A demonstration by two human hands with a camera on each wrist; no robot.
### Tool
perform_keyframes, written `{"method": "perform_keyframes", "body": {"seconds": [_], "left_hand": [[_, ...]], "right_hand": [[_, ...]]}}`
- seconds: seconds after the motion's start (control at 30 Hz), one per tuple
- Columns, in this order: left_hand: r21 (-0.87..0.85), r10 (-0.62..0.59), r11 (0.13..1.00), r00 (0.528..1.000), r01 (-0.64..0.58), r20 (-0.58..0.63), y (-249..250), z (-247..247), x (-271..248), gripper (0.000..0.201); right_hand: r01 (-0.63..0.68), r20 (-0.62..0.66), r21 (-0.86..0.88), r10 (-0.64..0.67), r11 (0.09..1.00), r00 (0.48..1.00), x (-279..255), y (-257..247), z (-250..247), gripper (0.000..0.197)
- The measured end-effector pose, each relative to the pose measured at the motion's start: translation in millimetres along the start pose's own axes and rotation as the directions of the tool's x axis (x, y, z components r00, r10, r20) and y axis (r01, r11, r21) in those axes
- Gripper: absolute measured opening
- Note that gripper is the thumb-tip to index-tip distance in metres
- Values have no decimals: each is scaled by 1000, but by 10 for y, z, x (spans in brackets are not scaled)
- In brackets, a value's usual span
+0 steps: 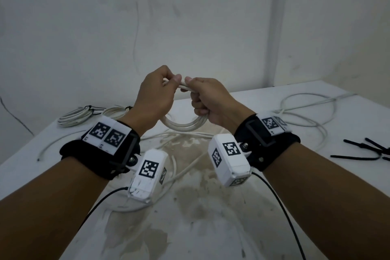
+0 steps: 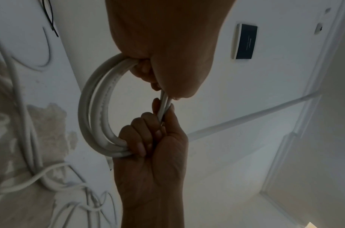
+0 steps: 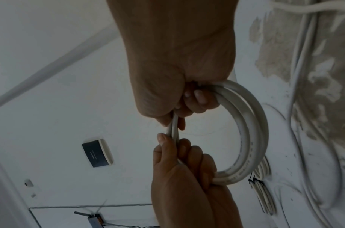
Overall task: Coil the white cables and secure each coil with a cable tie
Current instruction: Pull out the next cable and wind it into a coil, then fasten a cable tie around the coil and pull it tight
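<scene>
both hands are up over the table (image 1: 211, 207), the left hand (image 1: 155, 99) and right hand (image 1: 213, 103) each gripping the white cable coil (image 1: 183, 125) between them, thumbs nearly meeting on top, black cable ties (image 1: 369, 150) lying off to the right.

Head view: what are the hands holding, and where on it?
Both hold one white cable coil, lifted above the table. Left hand and right hand grip its upper arc side by side; the lower loops hang free.

No text can be read; the wrist camera boxes (image 1: 150, 172) bear only black-and-white square marker patterns.
</scene>
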State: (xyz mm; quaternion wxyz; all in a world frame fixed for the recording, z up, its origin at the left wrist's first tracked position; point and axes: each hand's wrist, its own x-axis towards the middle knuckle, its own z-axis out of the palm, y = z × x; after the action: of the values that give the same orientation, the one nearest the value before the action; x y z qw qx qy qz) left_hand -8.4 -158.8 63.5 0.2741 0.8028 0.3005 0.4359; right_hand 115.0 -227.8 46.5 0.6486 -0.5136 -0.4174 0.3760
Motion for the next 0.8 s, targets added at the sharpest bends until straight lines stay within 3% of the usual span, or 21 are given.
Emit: {"method": "perform_keyframes", "body": {"seconds": [0.27,0.8], "left_hand": [[81,36,996,992,-46,122,182,387,-45,24],[-72,121,992,960,-106,252,870,1386,-264,26]], "right_hand": [[-33,-53,63,36,997,998,-209,9,-428,28],[-32,-303,81,55,996,951,-908,-58,-1451,24]]}}
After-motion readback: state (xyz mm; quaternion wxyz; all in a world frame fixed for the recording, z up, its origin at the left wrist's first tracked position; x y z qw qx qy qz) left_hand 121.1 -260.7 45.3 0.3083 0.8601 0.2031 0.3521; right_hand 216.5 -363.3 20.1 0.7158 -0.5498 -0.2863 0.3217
